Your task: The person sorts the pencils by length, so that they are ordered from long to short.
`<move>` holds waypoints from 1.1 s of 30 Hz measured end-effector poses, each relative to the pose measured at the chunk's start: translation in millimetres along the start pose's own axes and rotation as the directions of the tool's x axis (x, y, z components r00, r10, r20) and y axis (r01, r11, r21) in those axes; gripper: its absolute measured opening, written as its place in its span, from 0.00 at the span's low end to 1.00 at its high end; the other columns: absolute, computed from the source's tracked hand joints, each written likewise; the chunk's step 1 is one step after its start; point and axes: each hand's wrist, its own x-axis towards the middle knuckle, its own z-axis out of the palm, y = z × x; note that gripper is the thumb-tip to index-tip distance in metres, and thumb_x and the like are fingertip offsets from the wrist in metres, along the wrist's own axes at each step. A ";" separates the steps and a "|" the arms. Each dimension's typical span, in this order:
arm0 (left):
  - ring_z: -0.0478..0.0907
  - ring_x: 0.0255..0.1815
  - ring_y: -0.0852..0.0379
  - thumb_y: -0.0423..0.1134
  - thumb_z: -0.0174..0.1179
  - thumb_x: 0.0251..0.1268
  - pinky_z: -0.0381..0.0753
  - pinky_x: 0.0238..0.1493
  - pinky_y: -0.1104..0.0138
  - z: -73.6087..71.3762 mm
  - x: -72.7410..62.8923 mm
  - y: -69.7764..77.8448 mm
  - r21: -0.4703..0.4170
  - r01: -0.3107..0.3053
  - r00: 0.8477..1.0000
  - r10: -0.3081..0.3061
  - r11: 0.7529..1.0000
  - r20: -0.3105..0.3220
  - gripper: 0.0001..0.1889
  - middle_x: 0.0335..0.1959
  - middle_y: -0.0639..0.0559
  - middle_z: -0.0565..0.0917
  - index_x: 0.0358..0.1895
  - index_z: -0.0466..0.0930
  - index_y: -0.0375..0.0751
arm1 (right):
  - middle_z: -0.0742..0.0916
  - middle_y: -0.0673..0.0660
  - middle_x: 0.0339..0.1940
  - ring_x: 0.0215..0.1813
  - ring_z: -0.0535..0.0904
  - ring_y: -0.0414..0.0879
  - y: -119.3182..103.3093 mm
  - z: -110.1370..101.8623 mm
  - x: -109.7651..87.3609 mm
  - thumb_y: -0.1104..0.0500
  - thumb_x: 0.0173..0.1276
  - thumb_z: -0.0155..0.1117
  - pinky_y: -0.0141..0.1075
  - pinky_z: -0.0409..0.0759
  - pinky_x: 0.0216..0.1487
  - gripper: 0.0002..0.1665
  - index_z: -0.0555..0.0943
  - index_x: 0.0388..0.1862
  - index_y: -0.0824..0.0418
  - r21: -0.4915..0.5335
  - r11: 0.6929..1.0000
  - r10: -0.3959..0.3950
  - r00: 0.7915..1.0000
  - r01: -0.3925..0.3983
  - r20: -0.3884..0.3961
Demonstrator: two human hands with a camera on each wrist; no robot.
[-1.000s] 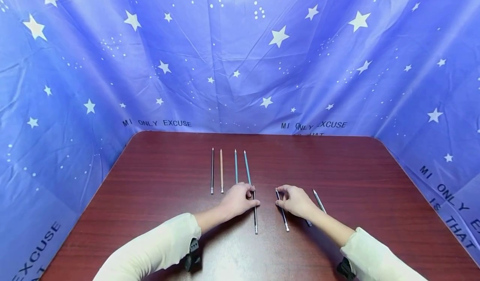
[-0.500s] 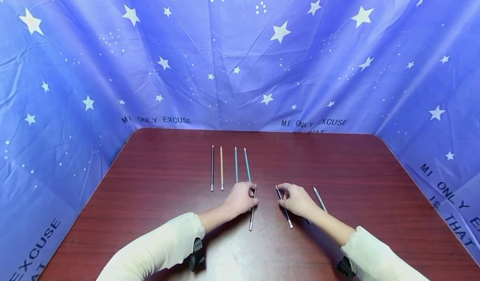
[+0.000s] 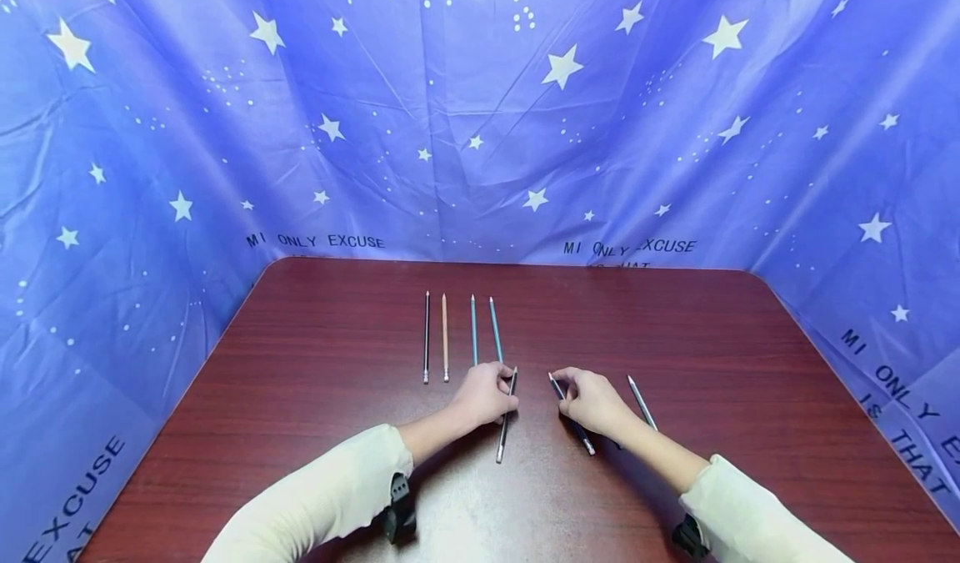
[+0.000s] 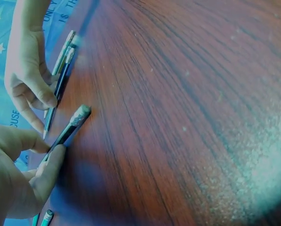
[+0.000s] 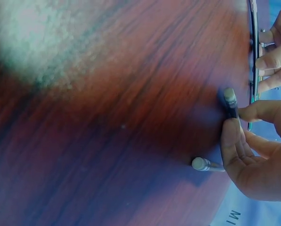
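Note:
In the head view my left hand [image 3: 486, 394] pinches a dark pencil [image 3: 504, 434] between thumb and fingers. Its eraser end points toward me, and it slants slightly right at the far end. To the right, my right hand [image 3: 592, 400] pinches a second dark pencil [image 3: 582, 438], tip away and leaning left. The left wrist view shows the left hand's pencil [image 4: 70, 127] with its metal band and eraser close over the tabletop. Seen from the right wrist, the other held pencil [image 5: 230, 101] sticks out past the thumb, eraser foremost.
Farther back lie a black pencil [image 3: 427, 338], a wood-coloured pencil [image 3: 446, 338] and two blue pencils [image 3: 474, 329], the blue ones partly hidden by the left hand. A silver-grey pencil [image 3: 642, 400] lies beyond the right forearm. A starry blue curtain [image 3: 480, 113] surrounds the brown table [image 3: 337, 321].
The left hand's pencil has turned, its eraser end swinging left and its tip right. The right hand's pencil has turned the opposite way, eraser end to the right. Both hands stay nearly in place.

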 end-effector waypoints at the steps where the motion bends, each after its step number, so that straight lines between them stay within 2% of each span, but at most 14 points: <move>1: 0.76 0.18 0.59 0.25 0.61 0.50 0.83 0.18 0.70 -0.3 -0.5 0.2 -0.015 0.008 1.000 -0.008 1.000 0.004 0.21 0.26 0.50 0.76 0.52 0.73 0.26 | 0.76 0.49 0.18 0.20 0.68 0.39 -0.2 -0.1 0.1 0.70 0.48 0.59 0.26 0.66 0.20 0.27 0.78 0.52 0.65 0.008 1.000 0.001 1.000 -0.001 0.002; 9: 0.75 0.19 0.60 0.25 0.60 0.47 0.84 0.18 0.69 1.0 -3.4 -1.4 -0.062 0.001 1.000 -0.001 0.998 -0.011 0.21 0.29 0.50 0.75 0.50 0.74 0.28 | 0.77 0.48 0.21 0.22 0.69 0.39 0.4 -3.3 0.6 0.68 0.48 0.59 0.27 0.66 0.21 0.27 0.77 0.52 0.63 0.082 0.996 0.018 1.000 -0.017 -0.002; 15: 0.75 0.19 0.59 0.24 0.59 0.45 0.86 0.21 0.66 2.0 -6.2 -2.4 -0.213 0.017 1.000 -0.021 0.977 -0.015 0.20 0.33 0.46 0.76 0.48 0.74 0.30 | 0.76 0.50 0.21 0.18 0.70 0.39 -1.2 -7.6 2.0 0.70 0.52 0.59 0.28 0.73 0.18 0.27 0.75 0.55 0.65 0.233 0.971 0.048 0.999 -0.052 0.022; 21: 0.76 0.19 0.58 0.23 0.56 0.46 0.87 0.23 0.64 0.5 -7.6 -0.3 -0.333 0.033 0.999 -0.042 0.942 -0.019 0.22 0.34 0.45 0.76 0.51 0.72 0.30 | 0.77 0.51 0.23 0.23 0.72 0.40 -3.8 -11.4 2.7 0.71 0.54 0.58 0.34 0.81 0.22 0.29 0.72 0.58 0.69 0.418 0.902 0.079 0.993 -0.107 0.084; 27: 0.76 0.23 0.59 0.23 0.56 0.46 0.87 0.26 0.63 0.5 -5.7 0.7 -0.422 0.037 0.998 -0.055 0.906 -0.032 0.25 0.33 0.47 0.76 0.54 0.71 0.31 | 0.80 0.53 0.26 0.24 0.75 0.39 -4.8 -13.4 5.3 0.70 0.55 0.57 0.35 0.83 0.25 0.29 0.70 0.60 0.72 0.514 0.841 0.121 0.985 -0.168 0.125; 33: 0.77 0.24 0.59 0.23 0.57 0.49 0.88 0.29 0.61 3.3 -3.6 -0.9 -0.514 0.037 0.996 -0.073 0.857 -0.050 0.26 0.37 0.45 0.77 0.56 0.69 0.30 | 0.81 0.54 0.31 0.28 0.77 0.40 -5.5 -15.8 5.6 0.71 0.57 0.55 0.32 0.83 0.26 0.31 0.66 0.62 0.75 0.617 0.769 0.074 0.981 -0.171 0.180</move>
